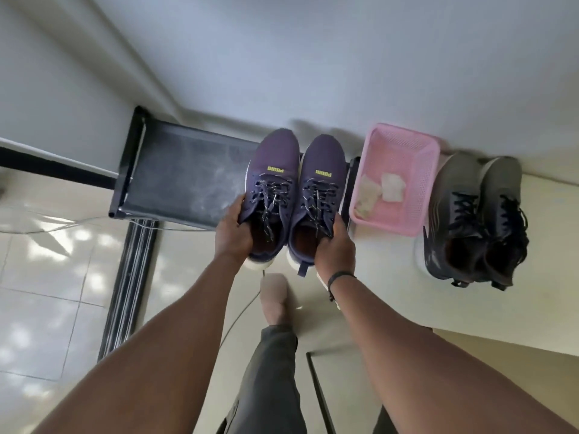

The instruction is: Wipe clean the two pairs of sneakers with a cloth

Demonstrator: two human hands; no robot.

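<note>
The left hand [233, 234] gripped one purple sneaker [271, 189], the right hand [335, 245] the other [319, 195], both over the dark rack [178, 170]. Cloths [380, 189] lay in the pink basket [419, 151]; the grey pair [476, 220] stood just beside it.

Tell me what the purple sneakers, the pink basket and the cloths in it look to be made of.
Purple sneakers: knit or mesh fabric uppers, matte with a fine weave, on white soles that look like foam or rubber. Pink basket: moulded plastic, likely rigid, its walls a perforated lattice. Cloths: soft pale fabric, folded and rumpled; the weave is too blurred to tell.
</note>
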